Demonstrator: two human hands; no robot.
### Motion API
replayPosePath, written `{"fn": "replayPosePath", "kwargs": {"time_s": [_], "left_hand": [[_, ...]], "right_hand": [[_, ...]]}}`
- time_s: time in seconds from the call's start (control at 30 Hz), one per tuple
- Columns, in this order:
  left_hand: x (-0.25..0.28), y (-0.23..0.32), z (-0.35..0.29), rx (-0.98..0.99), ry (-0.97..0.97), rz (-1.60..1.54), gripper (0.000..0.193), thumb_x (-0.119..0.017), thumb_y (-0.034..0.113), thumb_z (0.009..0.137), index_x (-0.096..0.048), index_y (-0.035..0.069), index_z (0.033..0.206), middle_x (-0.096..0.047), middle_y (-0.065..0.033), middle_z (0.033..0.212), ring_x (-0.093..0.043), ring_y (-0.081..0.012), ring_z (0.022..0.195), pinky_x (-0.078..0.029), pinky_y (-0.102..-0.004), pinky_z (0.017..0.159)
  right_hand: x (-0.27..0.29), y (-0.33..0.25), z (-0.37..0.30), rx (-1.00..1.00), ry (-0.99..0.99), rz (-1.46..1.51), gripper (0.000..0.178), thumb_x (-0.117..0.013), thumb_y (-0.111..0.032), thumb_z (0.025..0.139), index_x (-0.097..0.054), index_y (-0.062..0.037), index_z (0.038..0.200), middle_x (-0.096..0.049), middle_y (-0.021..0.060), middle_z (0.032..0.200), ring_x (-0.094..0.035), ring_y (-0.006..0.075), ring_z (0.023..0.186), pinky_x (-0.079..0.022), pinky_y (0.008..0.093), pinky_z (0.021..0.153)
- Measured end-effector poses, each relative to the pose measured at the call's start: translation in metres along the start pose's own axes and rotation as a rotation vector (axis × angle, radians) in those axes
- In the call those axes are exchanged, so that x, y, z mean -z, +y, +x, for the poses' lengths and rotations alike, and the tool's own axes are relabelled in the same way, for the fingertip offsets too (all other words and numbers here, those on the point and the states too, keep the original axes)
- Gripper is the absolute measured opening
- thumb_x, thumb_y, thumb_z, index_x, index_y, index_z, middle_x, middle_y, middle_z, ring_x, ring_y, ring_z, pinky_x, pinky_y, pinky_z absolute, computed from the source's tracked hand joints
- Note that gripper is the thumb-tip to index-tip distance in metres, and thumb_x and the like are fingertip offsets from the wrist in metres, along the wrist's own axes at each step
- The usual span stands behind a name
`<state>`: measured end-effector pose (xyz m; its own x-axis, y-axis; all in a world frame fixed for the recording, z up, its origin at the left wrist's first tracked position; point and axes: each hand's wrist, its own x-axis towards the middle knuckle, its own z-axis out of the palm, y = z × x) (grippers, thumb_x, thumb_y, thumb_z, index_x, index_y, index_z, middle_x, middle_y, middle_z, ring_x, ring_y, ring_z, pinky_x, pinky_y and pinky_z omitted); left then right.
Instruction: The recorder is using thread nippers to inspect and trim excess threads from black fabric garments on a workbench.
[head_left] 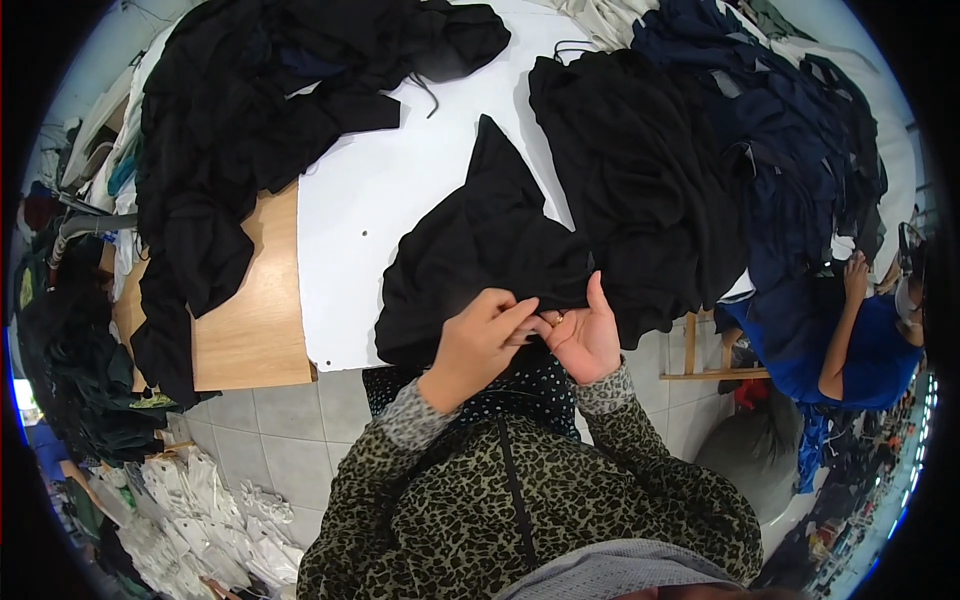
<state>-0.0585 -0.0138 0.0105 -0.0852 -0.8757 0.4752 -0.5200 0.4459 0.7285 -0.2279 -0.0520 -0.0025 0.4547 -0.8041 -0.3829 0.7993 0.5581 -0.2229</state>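
A black cloth garment (470, 250) lies bunched at the table's near edge, one pointed corner stretching away from me. My left hand (485, 338) is closed at its near edge, thumb and fingers pinched on the dark cloth. Close beside it, my right hand (585, 340) is turned palm up, its thumb raised apart against the garment's edge. The right fingers reach left and meet the left fingertips; a ring (557, 321) shows on one. Whether a thread or small piece sits between the fingertips is too small to tell.
A large black garment pile (640, 170) stands right of the work, with navy garments (790, 140) beyond. More black garments (250, 110) cover the left side of the white tabletop (350, 260). At far right a person in blue (850, 340) handles cloth. White bundles (200, 510) lie lower left.
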Motion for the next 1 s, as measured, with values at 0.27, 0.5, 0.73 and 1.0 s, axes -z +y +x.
{"fn": "replayPosePath", "kwargs": {"time_s": [0.27,0.5,0.73,1.0], "left_hand": [[-0.018,-0.01,-0.003,0.16,0.066,-0.292,0.003,-0.063,0.0,0.083,-0.062,0.001,0.086,-0.055,-0.0039,0.083,-0.052,-0.0099,0.063,-0.04,-0.0197,0.053],[0.032,-0.008,-0.019,0.582,-0.244,-0.98,0.007,-0.056,-0.003,0.083,-0.058,-0.002,0.076,-0.056,-0.0076,0.077,-0.049,-0.0075,0.055,-0.038,-0.021,0.049],[0.024,-0.004,-0.017,0.315,-0.067,-0.259,0.011,-0.071,-0.001,0.074,-0.062,0.001,0.081,-0.054,-0.0016,0.08,-0.045,-0.006,0.059,-0.036,-0.0206,0.053],[0.01,-0.006,-0.042,0.835,-0.246,-1.091,0.032,-0.052,0.016,0.095,-0.056,0.005,0.125,-0.062,-0.0095,0.106,-0.062,-0.0162,0.088,-0.05,-0.0245,0.075]], "right_hand": [[0.011,-0.007,-0.004,-0.038,-0.06,0.026,0.044,-0.043,-0.035,0.098,-0.047,-0.0018,0.125,-0.059,0.0134,0.119,-0.056,0.0246,0.11,-0.042,0.0418,0.1],[0.014,-0.008,-0.004,0.031,0.028,-0.02,0.039,-0.046,-0.028,0.097,-0.048,-0.0022,0.126,-0.055,0.0129,0.125,-0.052,0.0264,0.116,-0.037,0.0448,0.105],[0.016,-0.003,-0.007,0.04,0.013,-0.032,0.037,-0.046,-0.025,0.096,-0.048,-0.0031,0.126,-0.055,0.0122,0.125,-0.051,0.026,0.117,-0.036,0.0462,0.105],[0.028,-0.005,-0.003,0.032,-0.077,0.164,0.036,-0.044,-0.027,0.096,-0.051,-0.0055,0.124,-0.056,0.0118,0.125,-0.051,0.0264,0.119,-0.035,0.0459,0.106]]}}
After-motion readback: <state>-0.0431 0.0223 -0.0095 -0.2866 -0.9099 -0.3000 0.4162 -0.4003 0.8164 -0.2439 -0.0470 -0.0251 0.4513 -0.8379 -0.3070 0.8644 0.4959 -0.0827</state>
